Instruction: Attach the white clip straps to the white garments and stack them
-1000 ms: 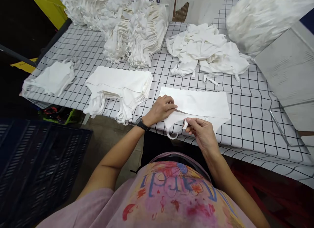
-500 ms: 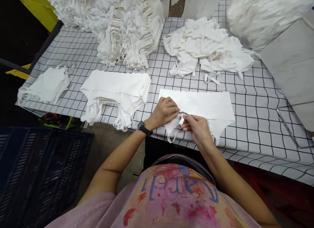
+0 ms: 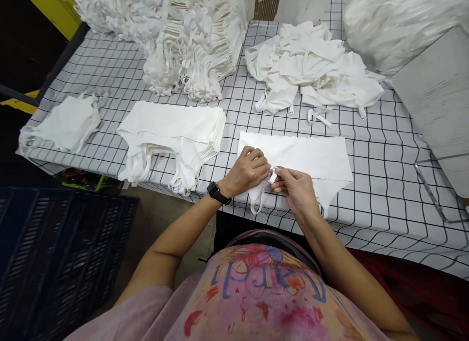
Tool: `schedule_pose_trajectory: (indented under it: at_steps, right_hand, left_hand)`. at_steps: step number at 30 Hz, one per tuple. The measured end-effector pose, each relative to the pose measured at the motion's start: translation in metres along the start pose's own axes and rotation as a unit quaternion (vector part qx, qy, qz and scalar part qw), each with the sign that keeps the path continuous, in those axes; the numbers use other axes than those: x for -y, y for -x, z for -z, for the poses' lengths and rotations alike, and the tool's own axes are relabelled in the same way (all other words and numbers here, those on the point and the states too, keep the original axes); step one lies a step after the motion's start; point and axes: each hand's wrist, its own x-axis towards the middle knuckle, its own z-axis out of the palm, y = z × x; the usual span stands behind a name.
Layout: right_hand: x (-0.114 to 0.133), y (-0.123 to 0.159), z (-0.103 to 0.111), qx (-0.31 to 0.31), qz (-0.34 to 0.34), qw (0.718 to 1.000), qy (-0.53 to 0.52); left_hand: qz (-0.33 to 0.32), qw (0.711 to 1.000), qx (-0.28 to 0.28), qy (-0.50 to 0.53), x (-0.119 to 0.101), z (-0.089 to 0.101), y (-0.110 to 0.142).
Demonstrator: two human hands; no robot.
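Observation:
In front of me a white strappy top (image 3: 311, 155) lies flat on the table, its straight edge away from me and its straps toward me. My left hand (image 3: 251, 172) rests on its left part, fingers closed on the cloth edge near a strap. My right hand (image 3: 296, 187) pinches a small white strap end (image 3: 273, 176) between thumb and forefinger, right beside the left fingertips. A strap loop (image 3: 258, 202) hangs below the hands at the table edge. The fingertips hide the exact point where strap and cloth meet.
A neat stack of white tops (image 3: 168, 121) lies to the left, with a smaller pile (image 3: 71, 123) beyond it. Large stacks (image 3: 198, 48) and a loose heap (image 3: 311, 67) stand behind. A loose strap piece (image 3: 320, 117) lies near the heap. Blue crates (image 3: 66, 253) stand lower left.
The view has shifted slightly. My hands stay at the same spot on the top, with the fingertips drawn a little closer together around the strap end.

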Motion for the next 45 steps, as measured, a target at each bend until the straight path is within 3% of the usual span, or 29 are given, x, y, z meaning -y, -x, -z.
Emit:
schedule_pose_trajectory:
  at_steps: [10,17,25,28,30,32,35,37,39,41,45]
  right_hand:
    - [-0.003,-0.004,-0.001,0.049,0.033,0.996,0.060]
    - [0.002,-0.010,0.003,0.114,-0.018,0.990,0.084]
    - [-0.005,-0.006,0.003,0.114,0.026,0.986,0.115]
    - [-0.004,-0.002,0.003,0.122,0.045,0.976,0.173]
    - [-0.001,0.005,0.007,0.119,0.084,0.958,0.247]
    - [0.002,0.011,0.016,0.076,0.176,0.924,0.331]
    - [0.002,0.011,0.038,-0.023,0.366,0.818,0.443]
    - [0.000,0.005,0.056,-0.031,0.422,0.740,0.524]
    - [-0.003,-0.002,0.076,-0.005,0.391,0.691,0.608]
    - [-0.003,-0.006,0.096,-0.001,0.322,0.671,0.668]
    - [0.009,-0.010,0.126,-0.045,0.229,0.694,0.682]
  left_hand:
    - [-0.012,1.000,0.002,0.009,0.001,-0.006,0.002]
    - [-0.016,1.000,0.000,0.006,0.002,-0.007,0.002]
    - [-0.036,0.999,-0.005,-0.038,0.000,-0.007,0.002]
    - [-0.034,0.998,-0.002,-0.051,0.000,-0.008,0.002]
    - [-0.019,0.998,0.007,-0.060,0.000,-0.006,0.001]
    - [0.005,0.998,0.012,-0.057,-0.001,-0.001,0.002]
    - [0.034,0.999,0.022,-0.018,-0.002,0.010,0.008]
    - [0.043,0.998,0.040,0.015,-0.002,0.017,0.016]
    - [0.067,0.996,0.057,0.027,-0.001,0.022,0.026]
    - [0.115,0.991,0.066,0.008,0.000,0.025,0.036]
    - [0.201,0.975,0.065,-0.063,0.000,0.029,0.045]
